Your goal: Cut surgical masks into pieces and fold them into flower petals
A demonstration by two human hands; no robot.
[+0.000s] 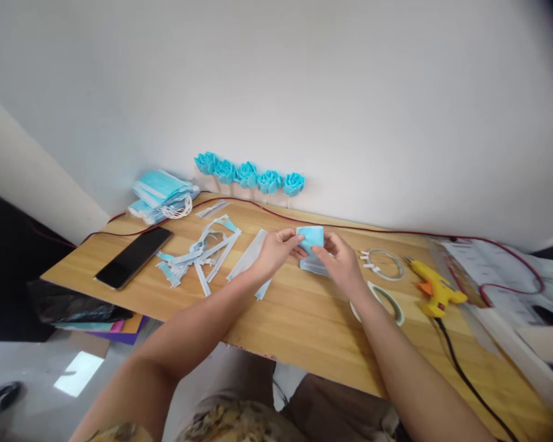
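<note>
A small folded piece of blue mask fabric (311, 237) is held up between my two hands, above the middle of the table. My left hand (282, 245) pinches its left side, thumb on the front face. On the right side, my right hand (338, 259) grips the lower corner between thumb and fingers. Just beneath it, a paler bluish-white piece (314, 266) shows; I cannot tell whether it is joined to the folded one. Left of my left hand lies a flat whitish strip of fabric (249, 255), partly covered by my wrist.
Cut mask scraps (198, 252), a phone (133, 258) and stacked face masks (161, 190) lie leftward. Several blue fabric flowers (246, 175) on sticks lean against the wall. Rightward are a wire coil (399, 264), a tape roll (400, 313) and a yellow glue gun (435, 286). A red-black cable (350, 228) runs behind.
</note>
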